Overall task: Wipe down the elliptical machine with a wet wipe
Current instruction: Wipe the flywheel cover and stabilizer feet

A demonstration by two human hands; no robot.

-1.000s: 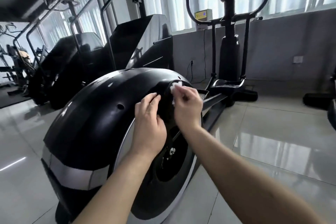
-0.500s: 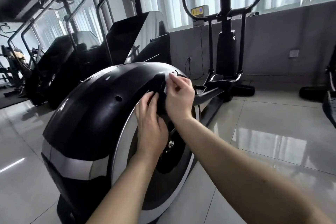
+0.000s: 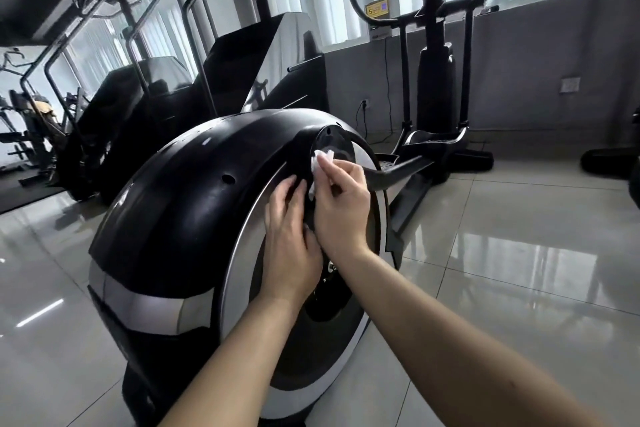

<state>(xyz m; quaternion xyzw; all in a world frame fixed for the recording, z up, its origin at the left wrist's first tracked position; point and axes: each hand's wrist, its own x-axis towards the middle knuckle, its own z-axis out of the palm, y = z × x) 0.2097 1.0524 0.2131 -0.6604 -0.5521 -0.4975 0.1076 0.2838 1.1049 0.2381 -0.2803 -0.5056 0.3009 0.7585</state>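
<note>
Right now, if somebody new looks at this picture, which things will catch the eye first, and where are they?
The big glossy black flywheel housing of the elliptical machine fills the centre, with its silver rim on the right side. Both hands meet on it near the top: the right hand presses a white wet wipe against the dark wheel, and the left hand rests just beside it. Behind, at the grey wall, stands the machine's upright column.

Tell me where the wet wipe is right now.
In the head view, the wet wipe is pinched in the right hand against the elliptical's dark crank disc, just right of the left hand.
</note>
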